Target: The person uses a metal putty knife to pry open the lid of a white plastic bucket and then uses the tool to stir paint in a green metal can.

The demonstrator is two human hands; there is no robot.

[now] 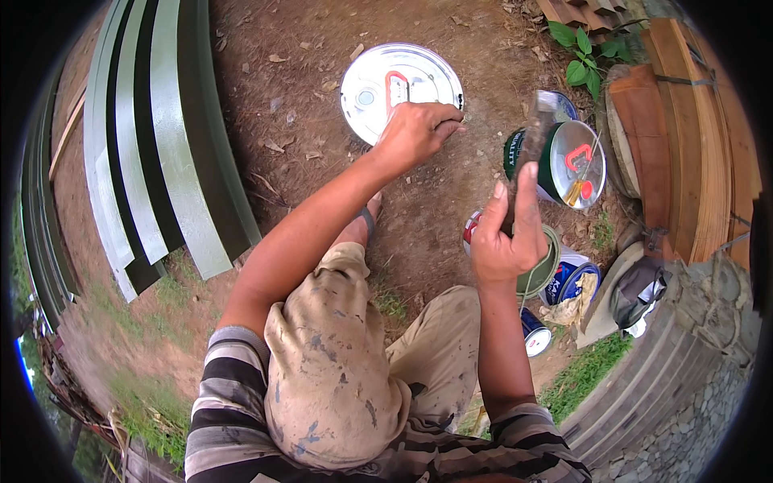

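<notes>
My left hand (417,135) is over the near right part of a round silvery lid (369,121) with a red handle mark (395,83). Its fingers are curled together at the lid's right rim, and anything between them is hidden. Raised on the right, my right hand (511,245) grips a dark, worn hand tool with a pale metal end (548,101). The tool is blurred and points away from me, so its kind is unclear. Behind it stands a dark green paint can (515,153), its silvery top (594,189) carrying a paintbrush (573,193) and a red cap (586,189).
Long grey-green metal channels (189,161) lie at the left. On the right are a blue-and-white paint can (573,278) with a cloth (572,307), a coiled green hose (541,278), a small dark blue can (535,338) and stacked wooden boards (692,137). Bare dirt (282,88) surrounds the lid.
</notes>
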